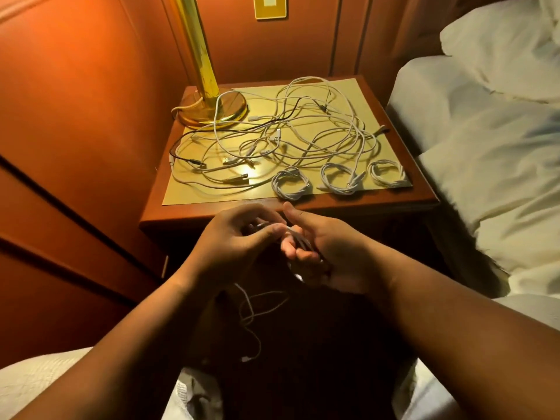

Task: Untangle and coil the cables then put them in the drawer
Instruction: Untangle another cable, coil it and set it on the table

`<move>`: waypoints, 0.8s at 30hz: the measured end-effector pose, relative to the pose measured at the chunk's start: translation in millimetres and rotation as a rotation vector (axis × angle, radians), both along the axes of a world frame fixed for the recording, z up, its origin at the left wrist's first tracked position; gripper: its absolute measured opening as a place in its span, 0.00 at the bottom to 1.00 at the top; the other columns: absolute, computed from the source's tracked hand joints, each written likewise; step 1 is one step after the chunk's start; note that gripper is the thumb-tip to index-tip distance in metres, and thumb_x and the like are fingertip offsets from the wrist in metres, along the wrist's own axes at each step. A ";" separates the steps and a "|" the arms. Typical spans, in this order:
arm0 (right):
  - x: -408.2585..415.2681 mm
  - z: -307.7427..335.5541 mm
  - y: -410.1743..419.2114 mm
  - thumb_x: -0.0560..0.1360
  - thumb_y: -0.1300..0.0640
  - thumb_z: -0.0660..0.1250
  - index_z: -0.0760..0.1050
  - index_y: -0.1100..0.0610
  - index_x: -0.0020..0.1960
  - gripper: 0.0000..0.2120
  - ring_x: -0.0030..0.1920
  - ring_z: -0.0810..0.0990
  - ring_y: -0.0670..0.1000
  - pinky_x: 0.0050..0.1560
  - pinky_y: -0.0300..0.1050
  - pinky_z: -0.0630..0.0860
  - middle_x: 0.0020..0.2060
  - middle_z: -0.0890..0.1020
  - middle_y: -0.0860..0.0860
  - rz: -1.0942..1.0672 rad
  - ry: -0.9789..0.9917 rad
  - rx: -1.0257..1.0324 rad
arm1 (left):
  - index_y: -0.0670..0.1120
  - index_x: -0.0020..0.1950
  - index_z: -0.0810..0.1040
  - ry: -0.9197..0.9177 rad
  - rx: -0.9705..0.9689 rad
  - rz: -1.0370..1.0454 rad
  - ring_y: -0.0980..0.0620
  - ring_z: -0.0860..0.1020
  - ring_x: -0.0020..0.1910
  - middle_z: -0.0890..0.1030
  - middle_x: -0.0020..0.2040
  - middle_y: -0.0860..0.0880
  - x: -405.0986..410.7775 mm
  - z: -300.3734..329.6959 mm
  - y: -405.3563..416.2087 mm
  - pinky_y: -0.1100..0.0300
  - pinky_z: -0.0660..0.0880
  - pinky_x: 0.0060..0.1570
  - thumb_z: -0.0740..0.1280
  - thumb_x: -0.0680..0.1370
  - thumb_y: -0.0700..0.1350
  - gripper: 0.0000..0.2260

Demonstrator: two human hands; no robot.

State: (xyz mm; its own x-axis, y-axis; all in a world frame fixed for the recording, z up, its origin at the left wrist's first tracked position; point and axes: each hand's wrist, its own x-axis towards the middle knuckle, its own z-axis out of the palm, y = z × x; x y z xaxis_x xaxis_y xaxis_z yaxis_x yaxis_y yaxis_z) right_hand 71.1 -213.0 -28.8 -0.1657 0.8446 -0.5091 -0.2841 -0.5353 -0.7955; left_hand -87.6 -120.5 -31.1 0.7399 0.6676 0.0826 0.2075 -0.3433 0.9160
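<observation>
a bed (491,153) with rumpled white sheets lies along the right edge of the tabletop (303,204), a wooden nightstand top with a yellowish mat over most of it. a brass lamp (209,95) stands on the far left corner, its round base partly on the mat. a loose tangle of cables (291,131), mostly white with one black strand, spreads from the lamp base across the middle of the tabletop to its right edge, several plugs lying near the left and centre. along the near edge, toward the right corner, sit three coiled cables in a row: the left coil (291,182), the middle coil (341,178) and the right coil (388,173), each apart from its neighbour. in front of the near edge, off the tabletop, both hands meet over a dark lap. the left hand (239,241) has its fingers curled, pinching a white cable (298,236) between thumb and fingertips. the right hand (321,250) is palm up and half open, thumb raised, its fingers loosely curled around loops of the same cable. the cable's free end (251,322) hangs below the hands in slack loops.
</observation>
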 end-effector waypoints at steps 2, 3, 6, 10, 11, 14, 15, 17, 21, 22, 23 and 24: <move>0.0 -3.5 0.2 0.81 0.36 0.51 0.74 0.58 0.37 0.30 0.20 0.60 0.45 0.26 0.40 0.52 0.20 0.65 0.47 0.007 0.259 -0.009 | 0.45 0.51 0.83 -0.103 -0.380 0.046 0.42 0.82 0.46 0.84 0.47 0.43 6.9 -1.0 -8.3 0.49 0.80 0.47 0.73 0.73 0.47 0.09; -0.1 -4.5 0.3 0.80 0.37 0.52 0.75 0.59 0.37 0.29 0.19 0.60 0.44 0.26 0.39 0.51 0.20 0.66 0.47 0.005 0.336 -0.004 | 0.45 0.50 0.83 -0.143 -0.545 0.054 0.43 0.83 0.45 0.84 0.45 0.43 10.1 -1.7 -13.0 0.51 0.80 0.45 0.72 0.73 0.46 0.08; -2.1 -5.4 1.0 0.80 0.40 0.53 0.77 0.59 0.42 0.26 0.21 0.62 0.44 0.27 0.39 0.54 0.25 0.69 0.48 -0.026 0.454 0.020 | 0.44 0.48 0.84 -0.223 -0.794 0.097 0.50 0.82 0.37 0.82 0.39 0.45 14.7 -3.3 -21.7 0.55 0.79 0.39 0.67 0.72 0.45 0.09; -10.8 -5.5 -1.3 0.81 0.46 0.52 0.74 0.56 0.41 0.20 0.27 0.62 0.46 0.32 0.40 0.56 0.30 0.68 0.49 -0.080 0.506 0.004 | 0.43 0.45 0.83 -0.262 -0.778 0.212 0.51 0.79 0.30 0.80 0.34 0.46 15.2 -6.0 -23.4 0.55 0.76 0.39 0.67 0.74 0.44 0.07; -12.4 -4.4 -2.3 0.81 0.47 0.52 0.73 0.56 0.40 0.19 0.27 0.62 0.46 0.32 0.40 0.57 0.30 0.67 0.49 -0.081 0.533 -0.008 | 0.42 0.45 0.82 -0.268 -0.769 0.232 0.51 0.80 0.30 0.80 0.34 0.45 15.6 -5.4 -26.1 0.56 0.77 0.37 0.67 0.76 0.43 0.06; -14.2 -1.4 -5.7 0.81 0.48 0.52 0.70 0.55 0.38 0.18 0.27 0.61 0.46 0.29 0.39 0.60 0.29 0.65 0.48 -0.093 0.587 -0.044 | 0.41 0.47 0.81 -0.297 -0.785 0.253 0.50 0.81 0.33 0.80 0.37 0.45 15.6 -6.9 -34.5 0.59 0.78 0.35 0.65 0.78 0.43 0.07; -15.1 -0.2 -7.3 0.81 0.48 0.52 0.70 0.55 0.38 0.17 0.27 0.61 0.46 0.28 0.39 0.60 0.29 0.65 0.48 -0.098 0.589 -0.042 | 0.41 0.47 0.81 -0.306 -0.797 0.251 0.50 0.81 0.34 0.81 0.37 0.45 15.6 -6.7 -37.0 0.58 0.78 0.35 0.65 0.78 0.44 0.07; -17.1 0.8 -10.3 0.80 0.49 0.52 0.70 0.55 0.38 0.17 0.26 0.60 0.46 0.27 0.38 0.60 0.28 0.65 0.48 -0.111 0.592 -0.013 | 0.43 0.47 0.82 -0.322 -0.817 0.244 0.50 0.81 0.36 0.82 0.38 0.45 16.0 -8.1 -40.2 0.56 0.78 0.37 0.66 0.76 0.46 0.08; -16.8 0.9 -15.9 0.81 0.49 0.50 0.71 0.55 0.39 0.18 0.27 0.59 0.46 0.27 0.39 0.59 0.29 0.63 0.49 -0.122 0.570 0.079 | 0.42 0.51 0.81 -0.345 -0.885 0.213 0.50 0.80 0.34 0.81 0.38 0.46 18.7 -8.2 -44.4 0.58 0.77 0.32 0.65 0.75 0.46 0.10; -15.0 2.6 -16.5 0.81 0.50 0.50 0.71 0.56 0.39 0.19 0.27 0.61 0.47 0.28 0.40 0.60 0.29 0.64 0.49 -0.143 0.578 0.113 | 0.43 0.52 0.80 -0.321 -0.884 0.193 0.50 0.80 0.34 0.81 0.38 0.45 19.3 -9.0 -43.9 0.58 0.76 0.32 0.65 0.76 0.46 0.10; -12.5 4.8 -17.0 0.81 0.50 0.51 0.72 0.56 0.39 0.19 0.27 0.62 0.47 0.30 0.41 0.61 0.29 0.65 0.49 -0.178 0.580 0.152 | 0.44 0.52 0.80 -0.275 -0.869 0.170 0.49 0.79 0.35 0.81 0.39 0.45 19.6 -9.9 -43.6 0.57 0.75 0.33 0.64 0.78 0.46 0.09; -9.7 7.5 -16.9 0.81 0.50 0.51 0.73 0.57 0.40 0.19 0.28 0.64 0.48 0.32 0.42 0.63 0.30 0.66 0.50 -0.225 0.568 0.194 | 0.45 0.53 0.81 -0.204 -0.826 0.146 0.49 0.79 0.35 0.81 0.39 0.45 20.1 -12.7 -43.2 0.56 0.74 0.36 0.62 0.80 0.45 0.09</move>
